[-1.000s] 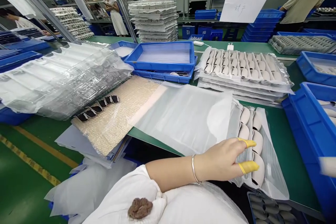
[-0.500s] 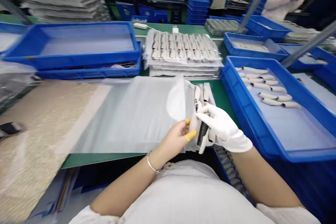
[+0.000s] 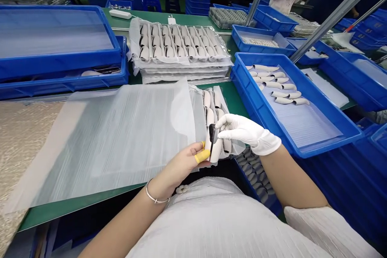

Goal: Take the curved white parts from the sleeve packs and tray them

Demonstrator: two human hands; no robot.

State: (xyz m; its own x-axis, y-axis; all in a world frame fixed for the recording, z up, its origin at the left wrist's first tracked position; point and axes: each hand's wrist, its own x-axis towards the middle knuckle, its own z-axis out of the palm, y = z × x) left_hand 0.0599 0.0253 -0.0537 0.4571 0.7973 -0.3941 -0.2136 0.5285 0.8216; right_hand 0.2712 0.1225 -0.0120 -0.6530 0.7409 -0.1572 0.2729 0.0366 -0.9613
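My left hand [image 3: 193,157], with yellow covers on its thumb and a finger, grips a pale curved piece [image 3: 215,150] with a dark inner side. White-gloved, my right hand [image 3: 238,131] pinches the upper end of that piece, thumb and forefinger closed on it. Just beyond and beneath the hands, more pale pieces [image 3: 207,99] lie in rows in a tray, partly hidden by the fingers. Left of them a translucent sheet [image 3: 145,129] covers much of the green table.
Behind the sheet stands a stack of filled trays [image 3: 181,46]. A blue bin [image 3: 320,137] with several pale pieces is at the right, with another blue bin [image 3: 60,57] at the left. Metal poles slant across the right. Two people stand in the background.
The camera view has shifted right. The piece between my hands is now upright with its dark inner side showing, and my two hands are close together on it.
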